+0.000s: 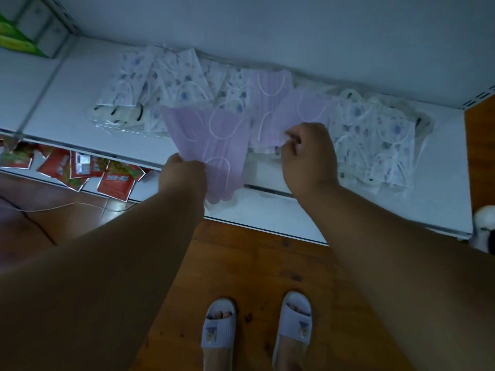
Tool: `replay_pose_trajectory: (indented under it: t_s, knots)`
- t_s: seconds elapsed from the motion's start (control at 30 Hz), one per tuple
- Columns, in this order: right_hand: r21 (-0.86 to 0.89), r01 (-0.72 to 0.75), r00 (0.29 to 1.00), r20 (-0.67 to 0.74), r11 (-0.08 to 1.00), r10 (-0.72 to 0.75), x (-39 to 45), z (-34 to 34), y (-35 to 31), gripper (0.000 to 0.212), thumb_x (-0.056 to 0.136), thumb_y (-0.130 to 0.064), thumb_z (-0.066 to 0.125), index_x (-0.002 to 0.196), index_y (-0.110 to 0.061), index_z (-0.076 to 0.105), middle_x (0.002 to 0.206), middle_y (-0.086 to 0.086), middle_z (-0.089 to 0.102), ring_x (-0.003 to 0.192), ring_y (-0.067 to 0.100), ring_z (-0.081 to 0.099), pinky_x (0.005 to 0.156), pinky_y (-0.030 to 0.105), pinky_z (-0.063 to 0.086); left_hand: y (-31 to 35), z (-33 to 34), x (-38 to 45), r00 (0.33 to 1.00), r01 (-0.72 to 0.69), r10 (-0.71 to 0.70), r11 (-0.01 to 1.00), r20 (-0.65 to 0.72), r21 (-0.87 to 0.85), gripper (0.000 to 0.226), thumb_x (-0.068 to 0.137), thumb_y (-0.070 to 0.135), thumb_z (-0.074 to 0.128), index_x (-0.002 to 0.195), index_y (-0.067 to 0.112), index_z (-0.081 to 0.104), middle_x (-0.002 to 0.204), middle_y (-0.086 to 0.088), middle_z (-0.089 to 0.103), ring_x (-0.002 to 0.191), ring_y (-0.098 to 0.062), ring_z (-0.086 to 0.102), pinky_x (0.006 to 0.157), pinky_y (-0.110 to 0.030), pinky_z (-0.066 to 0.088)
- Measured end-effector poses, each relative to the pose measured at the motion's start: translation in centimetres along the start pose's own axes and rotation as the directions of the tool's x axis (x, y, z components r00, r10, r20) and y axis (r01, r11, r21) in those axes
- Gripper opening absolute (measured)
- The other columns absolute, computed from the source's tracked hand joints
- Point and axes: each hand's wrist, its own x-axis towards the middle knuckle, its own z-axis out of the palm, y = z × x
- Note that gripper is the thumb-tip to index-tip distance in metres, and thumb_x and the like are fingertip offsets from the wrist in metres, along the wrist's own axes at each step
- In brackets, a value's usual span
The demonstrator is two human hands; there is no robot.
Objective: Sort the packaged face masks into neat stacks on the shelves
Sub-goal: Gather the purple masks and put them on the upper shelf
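Both busy — left hand (184, 175) grips purple mask pack (211, 145); right hand (308, 153) pinches another purple pack (302, 113).

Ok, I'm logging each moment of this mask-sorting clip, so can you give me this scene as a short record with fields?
left hand: left hand grips a purple mask pack, lifted over the shelf edge
right hand: right hand pinches the corner of another purple pack lying on the white shelf
other masks: patterned packs overlap loosely, no neat stacks
lower shelf: red packets
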Motion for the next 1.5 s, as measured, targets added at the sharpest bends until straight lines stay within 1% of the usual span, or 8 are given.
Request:
replay_pose_trajectory:
  t_s: [0.17,0.4,0.53,0.73,0.87,1.07,1.3,1.5]
  knots:
    - [0.196,0.360,0.855,0.321,0.912,-0.407,-2.9,1.4,-3.7,0.025,0.081,-0.017,0.047,0.085,-0.008,0.070,0.095,0.011,0.066,0.093,0.030,0.059,0.084,0.038,0.046,0.8,0.3,-1.7,0.939,0.211,-0.135,0.952,0.315,-0.221,0.038,0.100,0.030,0.054,0.131,0.008,0.057,0.124,-0.019,0.067,0.100,-0.033,0.070,0.071,-0.045,0.062]
    - [-0.237,0.153,0.916,0.399,0.959,-0.047,0.8,2.7,-1.7,0.051,0.091,-0.020,0.054,0.139,-0.005,0.047,0.153,0.016,0.036,0.142,0.032,0.033,0.114,0.044,0.033,-0.1,-0.7,-0.4,0.990,0.131,-0.129,0.991,0.064,-0.016,0.019,0.089,-0.005,0.059,0.100,0.010,0.061,0.082,-0.014,0.061,0.077,-0.034,0.064,0.082,-0.053,0.059]
    - [-0.453,0.259,0.927,0.364,0.853,-0.089,1.1,2.7,-1.4,0.041,0.089,-0.017,0.060,0.129,-0.014,0.053,0.133,0.011,0.052,0.123,0.033,0.048,0.099,0.039,0.036,-0.8,-1.3,0.4,0.994,0.098,-0.096,0.995,0.060,-0.026,0.023,0.093,-0.001,0.058,0.104,0.019,0.063,0.081,-0.002,0.059,0.062,-0.015,0.057,0.062,-0.028,0.059]
    - [-0.023,-0.017,0.998,0.054,1.000,0.019,-0.9,1.9,-1.8,0.014,0.094,-0.024,0.058,0.092,-0.012,0.065,0.099,0.004,0.058,0.095,0.025,0.058,0.081,0.034,0.047,-0.8,-1.8,0.4,0.989,0.104,-0.093,0.990,0.114,-0.095,0.033,0.095,0.005,0.056,0.127,0.014,0.057,0.100,-0.007,0.062,0.083,-0.024,0.060,0.071,-0.033,0.055]
    - [0.253,0.020,0.970,0.230,0.967,-0.080,-4.4,1.1,-4.4,0.006,0.088,-0.013,0.067,0.084,-0.008,0.067,0.107,0.001,0.056,0.104,0.013,0.054,0.085,0.002,0.032,-0.3,-1.6,-0.7,0.962,0.197,-0.148,0.958,0.231,-0.207,0.018,0.099,0.023,0.057,0.114,0.012,0.060,0.105,-0.008,0.069,0.088,-0.026,0.070,0.062,-0.036,0.060]
    - [0.337,-0.230,0.937,0.331,0.913,0.114,-7.7,-0.9,-6.4,0.021,0.094,-0.035,0.064,0.110,-0.022,0.068,0.139,-0.008,0.051,0.126,0.005,0.048,0.098,0.023,0.043,-0.3,-1.7,-2.7,0.967,0.051,-0.050,0.999,0.250,0.005,0.035,0.092,0.006,0.059,0.126,0.015,0.059,0.110,-0.007,0.069,0.102,-0.028,0.068,0.088,-0.048,0.058]
    - [0.609,-0.789,0.578,0.689,0.083,0.437,-11.8,-5.4,-7.7,0.035,0.088,-0.014,0.071,0.122,-0.010,0.066,0.110,0.013,0.073,0.100,0.029,0.070,0.087,0.047,0.057,-1.9,-6.5,-10.4,0.902,0.109,-0.073,0.992,0.426,-0.059,0.030,0.088,0.010,0.071,0.116,0.021,0.068,0.103,-0.008,0.076,0.094,-0.032,0.073,0.082,-0.050,0.059]
    - [0.615,-0.786,0.574,0.687,0.064,0.446,-16.6,-9.9,-8.6,0.021,0.088,-0.012,0.067,0.109,-0.007,0.071,0.103,0.012,0.075,0.092,0.027,0.072,0.078,0.041,0.058,-2.7,-10.7,-15.4,0.872,0.126,-0.107,0.992,0.479,-0.008,0.014,0.095,0.016,0.063,0.106,0.014,0.071,0.090,-0.004,0.077,0.085,-0.025,0.074,0.070,-0.040,0.061]
